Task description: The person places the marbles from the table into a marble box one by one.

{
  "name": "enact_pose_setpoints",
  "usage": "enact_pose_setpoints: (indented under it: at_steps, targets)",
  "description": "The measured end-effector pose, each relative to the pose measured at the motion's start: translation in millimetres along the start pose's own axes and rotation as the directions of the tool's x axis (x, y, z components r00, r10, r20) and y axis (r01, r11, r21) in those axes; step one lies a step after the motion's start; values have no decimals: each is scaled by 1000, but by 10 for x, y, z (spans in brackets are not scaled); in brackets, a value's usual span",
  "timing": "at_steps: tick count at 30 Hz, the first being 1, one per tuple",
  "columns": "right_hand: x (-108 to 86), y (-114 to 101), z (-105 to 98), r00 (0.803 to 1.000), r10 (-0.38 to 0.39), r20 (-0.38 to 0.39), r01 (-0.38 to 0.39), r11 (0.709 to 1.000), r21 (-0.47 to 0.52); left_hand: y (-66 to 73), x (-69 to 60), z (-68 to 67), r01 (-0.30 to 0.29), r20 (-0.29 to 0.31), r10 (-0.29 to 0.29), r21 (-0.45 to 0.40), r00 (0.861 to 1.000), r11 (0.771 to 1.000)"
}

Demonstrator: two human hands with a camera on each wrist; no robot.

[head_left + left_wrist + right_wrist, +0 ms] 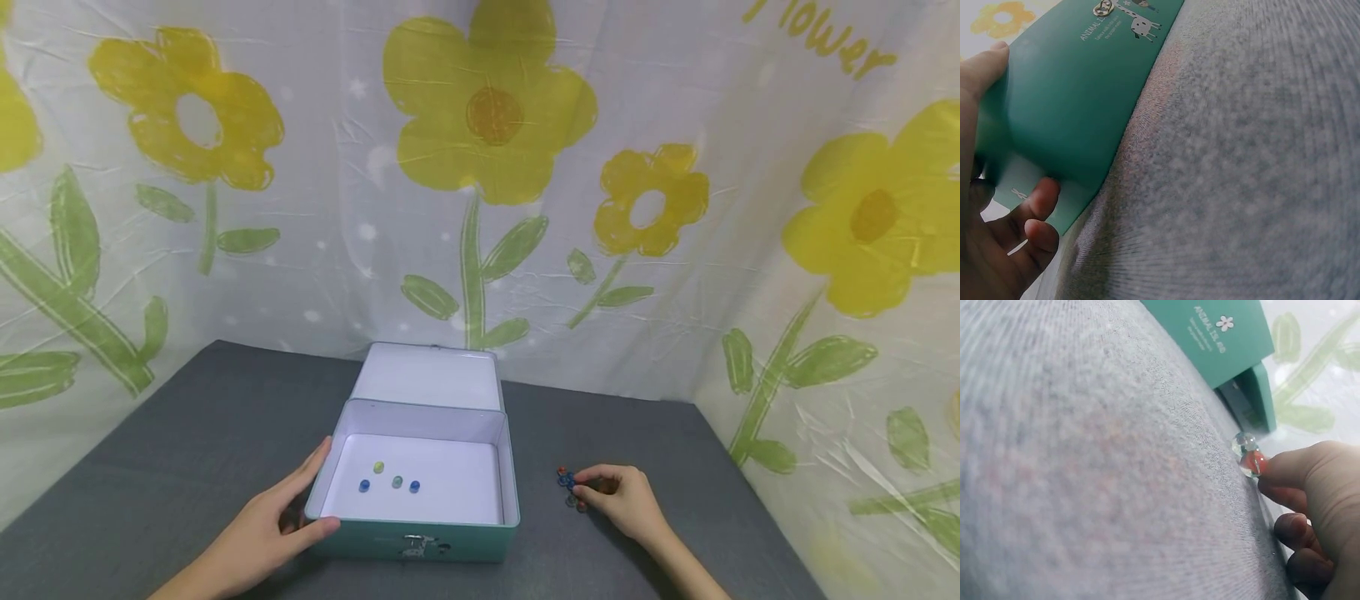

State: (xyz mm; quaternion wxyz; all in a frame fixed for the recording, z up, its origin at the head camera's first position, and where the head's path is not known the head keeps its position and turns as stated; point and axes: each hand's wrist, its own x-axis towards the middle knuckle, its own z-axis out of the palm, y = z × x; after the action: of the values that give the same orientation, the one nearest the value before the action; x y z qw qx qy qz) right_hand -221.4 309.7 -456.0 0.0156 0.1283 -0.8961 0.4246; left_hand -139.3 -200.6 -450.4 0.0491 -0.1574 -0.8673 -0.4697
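Observation:
A green tin box [414, 542] with a white inside stands with its lid [427, 375] swung back. Several glass marbles lie on its floor, among them a yellowish marble [378, 467] and a blue marble [415, 487]. My left hand [262, 525] grips the box's front left corner, thumb on the front, fingers along the side. To the right of the box, thumb and index finger of my right hand [618, 500] reach a small cluster of marbles [572, 502]. An orange-red marble [1252, 464] shows by the thumb tip. Whether the fingertips pinch a marble is unclear.
The dark grey tabletop [187, 433] surrounds the box. A white cloth with yellow flowers [480, 250] hangs behind the table and along its sides. A metal latch [415, 542] sits on the box's front wall.

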Motion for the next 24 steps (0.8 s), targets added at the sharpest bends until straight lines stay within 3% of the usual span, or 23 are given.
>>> enact_pose_setpoints:
  at_steps: [7, 14, 24]
  targets:
    - [-7, 16, 3, 998, 48, -43, -49, 999, -14, -4, -9, 12, -17, -5, 17, 1, 1000, 1000]
    - [14, -76, -27, 989, 104, -110, -97, 993, 59, -23, 1, 12, 4, 5, -4, 7, 1000, 1000]
    - [165, -326, -135, 979, 58, -197, -17, 978, 206, -17, 17, -5, 22, 3, -22, 36, 1000, 999]
